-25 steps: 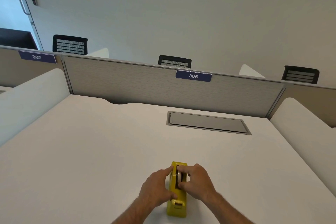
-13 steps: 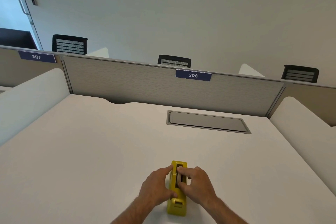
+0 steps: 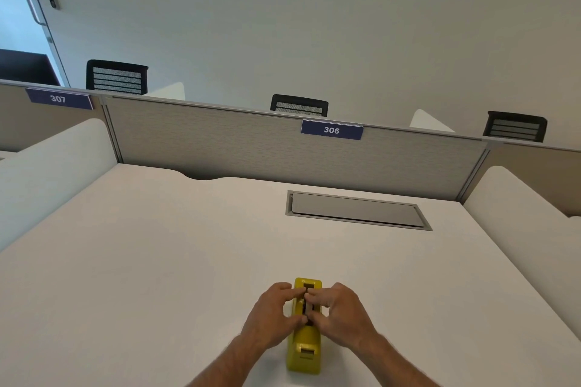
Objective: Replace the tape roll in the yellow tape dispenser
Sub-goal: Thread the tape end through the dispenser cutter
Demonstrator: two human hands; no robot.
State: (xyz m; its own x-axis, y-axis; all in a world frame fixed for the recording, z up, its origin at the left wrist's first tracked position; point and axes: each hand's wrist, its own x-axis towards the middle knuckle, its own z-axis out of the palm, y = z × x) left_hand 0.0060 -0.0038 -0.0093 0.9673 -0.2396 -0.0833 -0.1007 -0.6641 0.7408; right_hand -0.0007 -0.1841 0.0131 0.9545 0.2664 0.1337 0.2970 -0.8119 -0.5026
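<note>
Presently: yellow tape dispenser (image 3: 304, 339), desk (image 3: 157, 261) near edge, six o'clock. Tape roll (image 3: 308, 308) seated in its slot; left hand (image 3: 273, 319) and right hand (image 3: 341, 314) pinching it from both sides. Risk: uneven pull may jam the roll or tip the dispenser.

Tape roll (image 3: 309, 308) mostly hidden behind fingertips (image 3: 297, 294); both forearms cut off at bottom edge.

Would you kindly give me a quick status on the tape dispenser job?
Left hand and right hand both pinching at the roll slot. Yellow tape dispenser upright on desk, roll not yet out. Nothing in the way.
</note>
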